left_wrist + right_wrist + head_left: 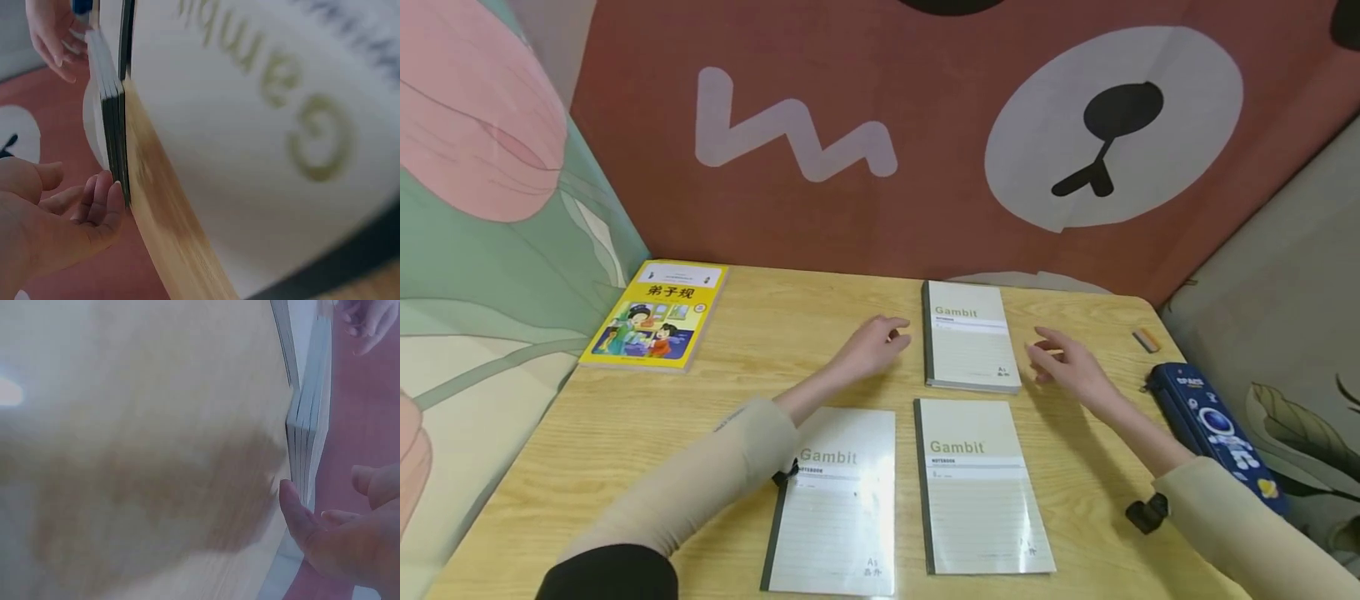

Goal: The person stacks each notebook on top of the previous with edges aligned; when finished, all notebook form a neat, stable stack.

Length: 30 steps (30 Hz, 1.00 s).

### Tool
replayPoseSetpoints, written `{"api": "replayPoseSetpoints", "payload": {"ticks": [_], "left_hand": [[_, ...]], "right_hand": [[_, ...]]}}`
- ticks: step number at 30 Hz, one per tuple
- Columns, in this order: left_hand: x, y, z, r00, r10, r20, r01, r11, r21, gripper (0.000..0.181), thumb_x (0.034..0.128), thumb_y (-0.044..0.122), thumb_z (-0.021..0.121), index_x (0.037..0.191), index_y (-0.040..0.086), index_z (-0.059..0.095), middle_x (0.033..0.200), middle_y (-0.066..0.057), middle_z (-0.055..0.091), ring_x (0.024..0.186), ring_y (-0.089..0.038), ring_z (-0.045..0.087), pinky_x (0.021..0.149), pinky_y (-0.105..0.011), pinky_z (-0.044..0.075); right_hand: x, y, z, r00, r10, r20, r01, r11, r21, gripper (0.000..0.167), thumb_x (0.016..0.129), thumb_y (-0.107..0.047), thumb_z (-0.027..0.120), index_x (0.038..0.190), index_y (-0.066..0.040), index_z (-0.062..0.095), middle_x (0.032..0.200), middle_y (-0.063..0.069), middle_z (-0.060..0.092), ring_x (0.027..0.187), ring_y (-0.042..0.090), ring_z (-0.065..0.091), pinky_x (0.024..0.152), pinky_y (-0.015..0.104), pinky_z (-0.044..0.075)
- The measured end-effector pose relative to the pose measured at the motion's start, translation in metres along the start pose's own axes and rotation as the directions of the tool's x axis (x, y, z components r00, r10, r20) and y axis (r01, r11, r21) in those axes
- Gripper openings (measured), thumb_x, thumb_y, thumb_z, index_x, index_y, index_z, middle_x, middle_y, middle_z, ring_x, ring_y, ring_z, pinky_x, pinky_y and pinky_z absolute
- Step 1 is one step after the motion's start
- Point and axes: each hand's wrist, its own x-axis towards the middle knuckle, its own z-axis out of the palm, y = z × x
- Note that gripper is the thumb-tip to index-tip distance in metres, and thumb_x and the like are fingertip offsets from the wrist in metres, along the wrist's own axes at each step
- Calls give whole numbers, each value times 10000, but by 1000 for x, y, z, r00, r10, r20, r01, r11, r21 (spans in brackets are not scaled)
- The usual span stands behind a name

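So there's a stack of Gambit notebooks [968, 337] near the back edge of the wooden worktop [775, 325], covers facing up, dark spines on the left. Both wrist views show it's several notebooks thick. The left hand [872, 348] is just off the spine side, fingers loosely bent and thumb apart from them, with a bit of worktop between it and the stack. The right hand [1070, 365] is just beside the opposite edge, also relaxed, thumb and fingers apart. Closer to the person, two more Gambit notebooks lie side by side: the front-left notebook [838, 508], partly under the left sleeve [700, 475], and the front-right notebook [985, 508]. Over at far left is a yellow picture book [642, 342], and on the right there's a blue space-themed pencil case [1216, 433] plus a small striped block [1146, 340].
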Motion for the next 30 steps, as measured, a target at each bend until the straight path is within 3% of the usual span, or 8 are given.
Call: {"api": "replayPoseSetpoints", "payload": {"ticks": [11, 15, 18, 20, 22, 26, 27, 30], "left_hand": [[-61, 15, 4, 993, 51, 106, -54, 998, 28, 426, 1078, 217, 493, 1461, 46, 565, 1250, -142, 679, 1047, -223, 651, 872, -340, 584], [-77, 20, 10, 985, 9, 174, -2, 999, -40, 480, 1075, 246, 481, 1517, 60, 498, 1299, -130, 662, 976, -197, 652, 803, -294, 574], [-85, 22, 16, 967, -82, 240, 117, 984, -135, 530, 1073, 295, 469, 1551, 67, 448, 1292, -141, 675, 932, -199, 669, 781, -291, 591], [-90, 24, 20, 945, -149, 292, 219, 950, -225, 555, 1065, 298, 469, 1556, 41, 428, 1276, -164, 671, 924, -228, 688, 769, -320, 621], [-94, 27, 24, 919, -210, 334, 316, 897, -308, 507, 1056, 274, 468, 1476, -6, 513, 1234, -196, 658, 957, -254, 694, 783, -343, 642], [-99, 30, 28, 888, -274, 369, 424, 798, -429, 393, 1001, 192, 477, 1246, -71, 637, 1183, -218, 620, 972, -296, 701, 748, -364, 656], [-100, 31, 29, 886, -284, 367, 435, 785, -441, 374, 985, 182, 480, 1199, -73, 650, 1181, -226, 624, 959, -302, 713, 736, -363, 658], [-101, 35, 29, 872, -311, 379, 468, 757, -456, 443, 976, 198, 491, 1288, -95, 606, 1248, -255, 618, 919, -336, 747, 729, -361, 659]], "right_hand": [[-55, -10, 19, 998, 6, 70, -9, 999, 41, 710, 1093, -366, 498, 1626, 9, 215, 1574, 372, 364, 1222, 453, 647, 905, 367, 630], [-68, -14, 25, 996, 23, 86, -29, 997, 70, 695, 1096, -351, 494, 1620, 18, 225, 1574, 375, 360, 1263, 463, 616, 892, 363, 634], [-76, -19, 31, 995, 41, 95, -49, 995, 91, 688, 1095, -343, 500, 1617, 19, 236, 1577, 375, 353, 1295, 466, 590, 882, 353, 637], [-81, -22, 35, 993, 52, 105, -62, 993, 97, 694, 1095, -342, 499, 1616, 28, 230, 1578, 383, 342, 1308, 466, 577, 877, 346, 638], [-86, -26, 39, 991, 72, 115, -85, 991, 108, 703, 1093, -352, 501, 1616, 31, 227, 1586, 381, 330, 1329, 469, 557, 879, 343, 637], [-94, -35, 45, 984, 109, 141, -130, 980, 148, 721, 1096, -360, 490, 1618, 42, 198, 1603, 373, 298, 1407, 496, 461, 885, 351, 637], [-96, -37, 46, 982, 120, 147, -143, 976, 162, 724, 1096, -363, 487, 1620, 41, 191, 1608, 368, 292, 1427, 501, 434, 888, 357, 637], [-100, -43, 49, 974, 150, 170, -182, 965, 191, 731, 1100, -361, 473, 1618, 55, 169, 1616, 368, 272, 1463, 509, 376, 901, 379, 636]]}}
